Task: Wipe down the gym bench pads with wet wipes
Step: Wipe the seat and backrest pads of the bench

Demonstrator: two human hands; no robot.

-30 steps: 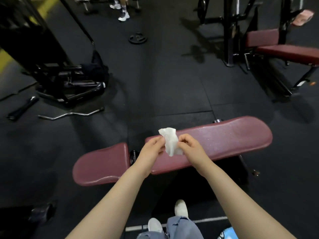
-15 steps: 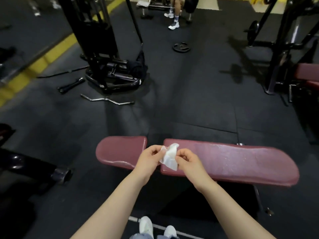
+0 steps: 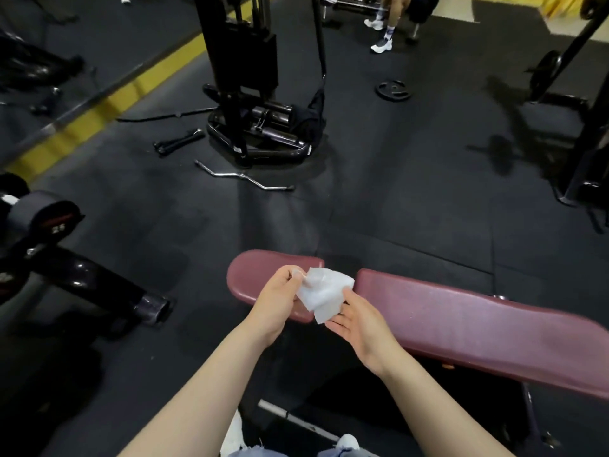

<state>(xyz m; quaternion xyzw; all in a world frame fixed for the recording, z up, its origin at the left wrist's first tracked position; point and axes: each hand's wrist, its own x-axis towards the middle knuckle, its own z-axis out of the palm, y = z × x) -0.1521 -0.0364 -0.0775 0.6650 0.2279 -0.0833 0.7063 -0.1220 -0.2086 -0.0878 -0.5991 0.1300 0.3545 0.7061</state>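
Now, left hand [image 3: 275, 300]: fingers curled, thumb and forefinger pinching the upper left corner of a crumpled white wet wipe [image 3: 324, 293].
Right hand [image 3: 357, 319]: palm turned up, fingers fairly straight and relaxed, fingertips under the wipe's lower right edge; whether the thumb pinches the wipe cannot be told.
Wipe's place: held up between both hands, above the gap where the two bench pads meet, not lying on either pad.
Bench: short maroon vinyl seat pad [image 3: 253, 275] on the left, long maroon vinyl back pad [image 3: 461, 319] running off to the right, with a narrow gap between them.
Floor: dark rubber matting [image 3: 395, 199]; a bent chrome cable bar [image 3: 244, 177] lies near the base of a black cable machine [image 3: 244, 94]; a black weight plate [image 3: 393, 90] lies flat farther back.
Left edge: black dumbbell [image 3: 43, 219] with white numerals.
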